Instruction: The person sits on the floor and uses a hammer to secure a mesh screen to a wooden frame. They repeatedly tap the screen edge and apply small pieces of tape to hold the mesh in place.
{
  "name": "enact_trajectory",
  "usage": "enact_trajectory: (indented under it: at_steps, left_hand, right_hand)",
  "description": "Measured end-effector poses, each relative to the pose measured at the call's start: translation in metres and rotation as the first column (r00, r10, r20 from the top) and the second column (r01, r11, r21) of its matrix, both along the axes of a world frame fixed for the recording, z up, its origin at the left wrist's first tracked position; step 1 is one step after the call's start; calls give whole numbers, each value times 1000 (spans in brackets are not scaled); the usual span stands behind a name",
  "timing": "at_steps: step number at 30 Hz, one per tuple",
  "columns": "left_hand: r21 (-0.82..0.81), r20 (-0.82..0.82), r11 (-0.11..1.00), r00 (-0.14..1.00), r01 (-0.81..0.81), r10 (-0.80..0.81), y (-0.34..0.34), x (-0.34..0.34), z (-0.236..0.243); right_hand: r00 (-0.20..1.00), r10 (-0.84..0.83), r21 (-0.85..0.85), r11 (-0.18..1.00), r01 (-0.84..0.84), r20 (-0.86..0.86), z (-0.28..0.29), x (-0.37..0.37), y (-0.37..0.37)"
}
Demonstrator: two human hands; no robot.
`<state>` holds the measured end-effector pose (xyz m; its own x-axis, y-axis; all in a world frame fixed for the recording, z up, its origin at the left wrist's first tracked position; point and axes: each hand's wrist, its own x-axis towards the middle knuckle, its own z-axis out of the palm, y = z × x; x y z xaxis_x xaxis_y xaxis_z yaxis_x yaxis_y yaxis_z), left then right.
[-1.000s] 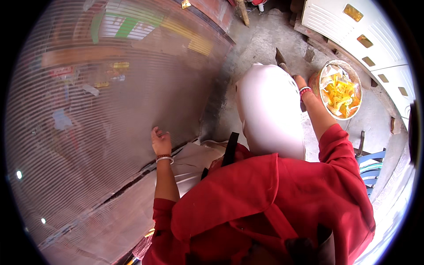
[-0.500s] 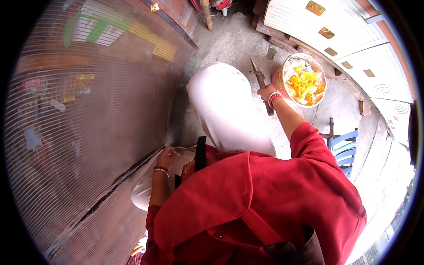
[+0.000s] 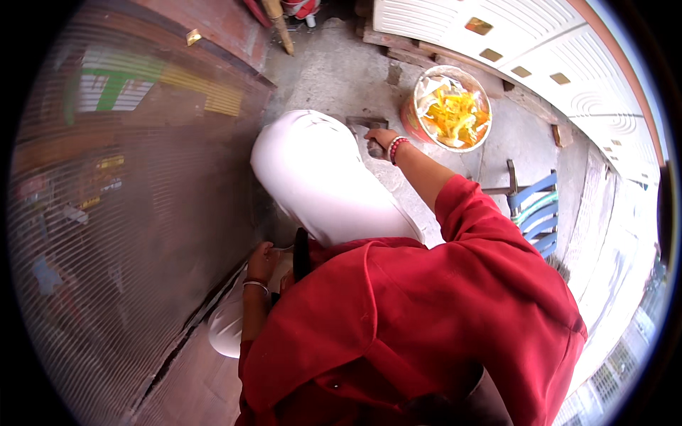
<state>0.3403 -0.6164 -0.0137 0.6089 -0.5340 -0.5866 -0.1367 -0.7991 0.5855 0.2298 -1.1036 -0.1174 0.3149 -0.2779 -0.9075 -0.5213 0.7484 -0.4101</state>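
My right hand (image 3: 380, 140), with a red-beaded bracelet, is closed round a dark hand tool (image 3: 366, 122) with a metal head. The tool lies low over the concrete, beside my white-covered knee (image 3: 305, 160); its exact kind is hard to make out. Close to that hand, on its right, stands a round bucket (image 3: 408, 122) with a pale rim, full of yellow and whitish scraps (image 3: 455, 117). My left hand (image 3: 263, 261) is down by the ribbed panel with its fingers bent together. Something thin and pale shows at its fingertips, too small to name.
A ribbed see-through panel (image 3: 170, 192) rises along my left. White patterned panels (image 3: 497, 35) rest on bricks and boards at the far right. A blue-slatted folding chair (image 3: 538, 213) stands at right. A bamboo pole (image 3: 277, 25) leans at the back.
The whole view has swung, so things sit further left. My right hand has turned the tool: its pointed end faced away beside the bucket, and now its head lies across by my knee.
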Motion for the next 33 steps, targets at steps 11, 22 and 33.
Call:
enact_trajectory:
  at_steps: [11, 22, 33]
  left_hand:
    - [91, 32, 995, 999, -35, 32, -10, -5, 4]
    - [133, 107, 989, 991, 62, -77, -12, -10, -1]
    - [182, 36, 983, 999, 30, -37, -22, -8, 7]
  right_hand:
    - [995, -59, 32, 998, 61, -85, 20, -33, 26]
    - [951, 308, 143, 941, -306, 12, -16, -71, 57]
    - [830, -485, -108, 842, 528, 274, 89, -139, -4]
